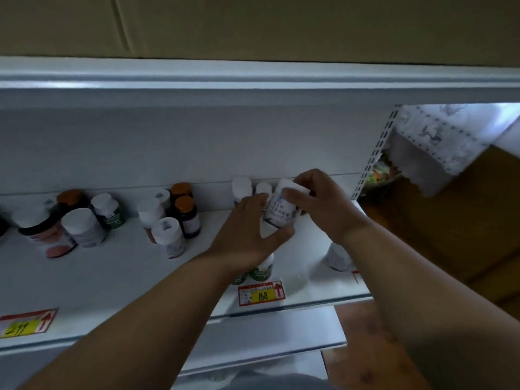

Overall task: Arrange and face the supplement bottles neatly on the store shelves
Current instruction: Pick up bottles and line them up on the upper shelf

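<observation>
head view looks down on a white store shelf (318, 266) where both hands meet around one white bottle (280, 211), held above the shelf near its right end. the left hand (247, 235) cups the bottle from below and the side, its grip curled round the body with the thumb under the base, which looks like support so the bottle can be turned. the right hand (318, 204) pinches the upper part near the cap, fingers wrapped over the top, likely to rotate the printed label toward the aisle. the label faces roughly the camera, tilted, so the bottle is not yet standing.

behind the hands, two white-capped bottles (242, 187) stand against the back panel, probably the row this one belongs to. below the left wrist a green-labelled bottle (263, 270) stands near the front edge just above the price tag marked 168 (261, 294), and another white bottle (337, 256) stands beside the right forearm; their forward places suggest the facing line.

to the left, a loose cluster of mixed bottles, some with orange caps (184, 205), some with white caps (80, 220), stands unevenly, and one dark bottle with a pink label (45, 235) seems to lean or lie over. a second yellow price tag (26, 323) sits at the front edge far left. that group appears still unsorted, so i judge the task is only partly done.
</observation>
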Demonstrator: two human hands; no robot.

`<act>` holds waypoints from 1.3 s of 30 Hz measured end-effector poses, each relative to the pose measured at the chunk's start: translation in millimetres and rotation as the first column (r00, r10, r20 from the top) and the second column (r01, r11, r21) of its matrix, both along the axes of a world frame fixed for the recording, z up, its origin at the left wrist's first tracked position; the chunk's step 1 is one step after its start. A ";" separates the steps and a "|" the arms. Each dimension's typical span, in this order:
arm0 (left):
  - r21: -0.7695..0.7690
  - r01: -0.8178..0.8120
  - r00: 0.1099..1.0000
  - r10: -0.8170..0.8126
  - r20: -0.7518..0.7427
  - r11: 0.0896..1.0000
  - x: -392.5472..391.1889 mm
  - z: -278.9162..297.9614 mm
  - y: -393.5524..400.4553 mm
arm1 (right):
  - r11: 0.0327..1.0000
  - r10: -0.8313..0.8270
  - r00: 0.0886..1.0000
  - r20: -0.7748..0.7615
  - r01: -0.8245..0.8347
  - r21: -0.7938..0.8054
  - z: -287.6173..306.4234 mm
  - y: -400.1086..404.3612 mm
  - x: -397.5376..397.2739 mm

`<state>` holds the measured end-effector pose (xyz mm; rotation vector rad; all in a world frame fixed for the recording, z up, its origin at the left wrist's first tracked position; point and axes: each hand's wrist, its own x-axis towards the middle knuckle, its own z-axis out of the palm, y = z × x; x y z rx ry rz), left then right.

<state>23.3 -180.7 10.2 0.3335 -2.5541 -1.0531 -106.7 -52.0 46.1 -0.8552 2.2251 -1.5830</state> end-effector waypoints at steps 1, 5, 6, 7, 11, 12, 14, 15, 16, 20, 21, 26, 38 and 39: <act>0.061 0.028 1.000 -0.027 -0.010 0.998 -4.4 1.8 9.6 | 1.000 -0.007 1.000 -0.023 0.007 0.006 5.6 10.0 -0.2; 0.177 0.093 0.995 -0.088 -0.035 0.980 -27.4 8.4 44.2 | 0.998 -0.062 0.995 -0.084 0.064 0.021 15.7 50.4 -9.8; 0.178 0.107 0.994 -0.103 -0.034 0.978 -33.5 9.5 52.6 | 0.997 -0.071 0.994 -0.085 0.073 0.022 15.6 61.6 -14.5; 0.176 0.118 0.993 -0.114 -0.031 0.977 -39.6 10.5 61.1 | 0.996 -0.078 0.993 -0.090 0.081 0.025 15.2 72.8 -20.4; 0.139 0.104 0.994 -0.105 -0.003 0.985 -67.6 10.8 98.1 | 0.993 -0.114 0.992 -0.053 0.114 -0.012 11.7 119.9 -48.5; 0.117 0.084 0.996 -0.087 0.018 0.989 -76.2 9.2 107.5 | 0.992 -0.125 0.991 -0.039 0.124 -0.025 10.3 132.8 -56.6; 0.016 0.042 0.996 -0.043 0.076 0.999 -94.0 2.6 126.7 | 0.989 -0.145 0.988 -0.056 0.144 -0.028 7.1 160.3 -73.9; -0.083 0.030 0.994 -0.021 0.107 0.996 -102.2 -2.2 136.7 | 0.987 -0.162 0.983 -0.088 0.161 -0.011 5.1 174.2 -83.6; -0.195 0.028 0.991 -0.002 0.132 0.980 -109.8 -7.2 146.4 | 0.983 -0.176 0.976 -0.126 0.180 0.020 2.5 186.8 -93.7; -0.478 0.043 0.967 0.083 0.240 0.877 -135.5 -28.3 173.9 | 0.954 -0.090 0.970 -0.227 0.150 0.261 -14.9 213.8 -126.5; -0.527 0.053 0.956 0.110 0.273 0.848 -139.7 -33.6 176.7 | 0.936 -0.031 0.971 -0.238 0.112 0.333 -21.2 214.0 -130.8; -0.675 0.076 0.928 0.197 0.318 0.734 -146.5 -49.8 178.5 | 0.833 0.240 0.940 -0.244 -0.070 0.549 -59.0 198.1 -135.4; -0.691 0.059 0.925 0.221 0.309 0.720 -146.5 -50.9 173.4 | 0.773 0.396 0.878 -0.269 -0.161 0.613 -77.9 188.4 -140.0; -0.682 0.063 0.925 0.214 0.314 0.728 -146.3 -49.8 173.6 | 0.762 0.410 0.872 -0.267 -0.166 0.626 -76.7 189.0 -139.7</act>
